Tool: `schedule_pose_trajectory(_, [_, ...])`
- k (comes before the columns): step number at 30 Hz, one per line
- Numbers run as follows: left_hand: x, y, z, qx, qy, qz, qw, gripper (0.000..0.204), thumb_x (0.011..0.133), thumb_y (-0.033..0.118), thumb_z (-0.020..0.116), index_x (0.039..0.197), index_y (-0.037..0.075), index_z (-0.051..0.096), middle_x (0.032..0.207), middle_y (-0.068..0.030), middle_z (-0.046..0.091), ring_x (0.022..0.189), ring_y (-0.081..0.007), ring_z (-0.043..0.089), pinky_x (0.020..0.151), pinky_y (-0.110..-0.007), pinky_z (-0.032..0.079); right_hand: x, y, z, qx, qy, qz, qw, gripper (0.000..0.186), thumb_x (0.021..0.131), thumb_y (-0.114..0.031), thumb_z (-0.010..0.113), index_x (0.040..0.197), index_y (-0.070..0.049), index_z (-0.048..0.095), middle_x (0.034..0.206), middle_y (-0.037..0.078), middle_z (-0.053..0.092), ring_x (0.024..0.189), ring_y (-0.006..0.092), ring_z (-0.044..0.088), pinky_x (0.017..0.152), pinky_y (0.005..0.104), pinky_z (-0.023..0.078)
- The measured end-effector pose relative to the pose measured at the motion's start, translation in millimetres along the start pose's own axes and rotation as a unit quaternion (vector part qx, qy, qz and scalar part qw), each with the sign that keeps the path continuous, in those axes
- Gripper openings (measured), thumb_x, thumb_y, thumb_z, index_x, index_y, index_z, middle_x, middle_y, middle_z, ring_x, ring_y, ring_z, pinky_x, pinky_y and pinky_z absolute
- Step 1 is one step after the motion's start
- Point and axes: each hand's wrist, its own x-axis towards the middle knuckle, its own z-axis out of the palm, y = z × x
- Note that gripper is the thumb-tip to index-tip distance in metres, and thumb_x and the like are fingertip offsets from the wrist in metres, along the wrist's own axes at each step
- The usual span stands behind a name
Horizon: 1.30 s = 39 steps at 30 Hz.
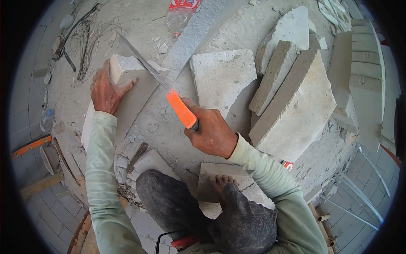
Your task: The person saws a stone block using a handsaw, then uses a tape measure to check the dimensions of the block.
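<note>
My right hand (pixel 213 132) is wrapped round the orange handle of a handsaw (pixel 179 108). Its long grey blade slants up and left, passing over the far end of a pale lightweight concrete block (pixel 137 95). Whether the teeth touch the block, I cannot tell. My left hand (pixel 108 89) grips that block near its far end, thumb spread across the upper face and fingers over the left edge. Just right of the blade's base lies a long grey-white slab (pixel 196 36), with a broken flat piece (pixel 222 76) beside it.
Several cut blocks (pixel 296 106) lean together on the right. A plastic bottle (pixel 179 19) lies at the far side, and tangled wire (pixel 86 53) at the far left. A tape measure (pixel 287 165) is near my right forearm. An orange level (pixel 31 146) rests at the left.
</note>
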Motion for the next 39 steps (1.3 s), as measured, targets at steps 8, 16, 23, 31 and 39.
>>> schedule_pose_trajectory(8, [16,-19,-15,-0.022,-0.022,-0.023,0.999,0.099,0.059,0.055,0.083,0.134,0.002,0.047,0.121,-0.0214,0.058,0.111,-0.0373,0.057,0.096,-0.044,0.047,-87,51,10,0.034,0.033,-0.052,0.998,0.070,0.074,0.002,0.058,0.141,0.001,0.039,0.089,0.029,0.064,0.075,0.0434,0.064,0.070,0.0430,0.052])
schedule_pose_trajectory(16, [25,-39,-1,-0.050,-0.038,-0.044,0.997,0.099,0.060,0.056,0.082,0.136,0.003,0.046,0.126,-0.0217,0.057,0.115,-0.0362,0.056,0.098,-0.043,0.046,-41,41,24,0.039,0.023,0.003,0.999,0.064,0.076,-0.002,0.061,0.137,0.000,0.043,0.083,0.028,0.063,0.073,0.0460,0.061,0.068,0.0477,0.051])
schedule_pose_trajectory(23, [20,-24,-2,-0.048,-0.056,-0.030,0.997,0.101,0.059,0.057,0.083,0.136,0.004,0.046,0.126,-0.0216,0.057,0.116,-0.0355,0.056,0.099,-0.043,0.046,-27,30,7,0.003,0.019,0.018,1.000,0.059,0.076,0.000,0.058,0.133,0.003,0.048,0.080,0.028,0.062,0.069,0.0411,0.062,0.068,0.0419,0.051])
schedule_pose_trajectory(31, [17,-23,-18,-0.037,-0.063,-0.031,0.997,0.099,0.062,0.053,0.082,0.136,0.000,0.045,0.126,-0.0235,0.057,0.117,-0.0360,0.055,0.101,-0.043,0.043,-115,55,12,0.008,0.090,-0.058,0.994,0.061,0.076,0.003,0.055,0.136,0.002,0.046,0.079,0.026,0.062,0.060,0.0359,0.060,0.066,0.0356,0.051])
schedule_pose_trajectory(39, [11,-33,-6,-0.042,-0.041,-0.022,0.998,0.098,0.061,0.054,0.082,0.136,0.002,0.046,0.123,-0.0218,0.058,0.115,-0.0357,0.056,0.099,-0.043,0.045,-46,55,30,0.004,0.045,-0.005,0.999,0.064,0.075,-0.002,0.061,0.137,-0.001,0.045,0.084,0.024,0.066,0.078,0.0424,0.064,0.071,0.0433,0.054])
